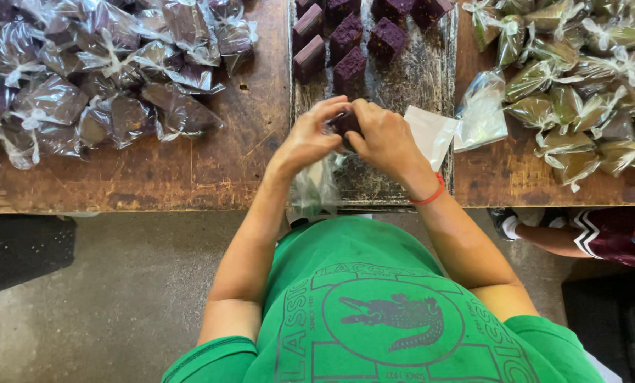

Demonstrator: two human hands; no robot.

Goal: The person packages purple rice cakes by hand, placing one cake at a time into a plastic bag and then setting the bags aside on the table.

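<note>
My left hand [310,135] and my right hand [385,138] meet over the near end of a metal tray [417,78]. Between their fingertips they pinch a dark purple cake block [345,123] inside a clear plastic bag [316,188], which hangs down below my left wrist. A red band circles my right wrist. Several bare purple cake blocks [349,69] stand in rows at the far end of the tray.
Many bagged purple cakes [83,78] are heaped on the wooden table [190,170] at the left. Bagged green cakes [587,92] pile up at the right. Loose clear bags [473,117] lie beside the tray. Another person's leg and shoe [572,234] show at lower right.
</note>
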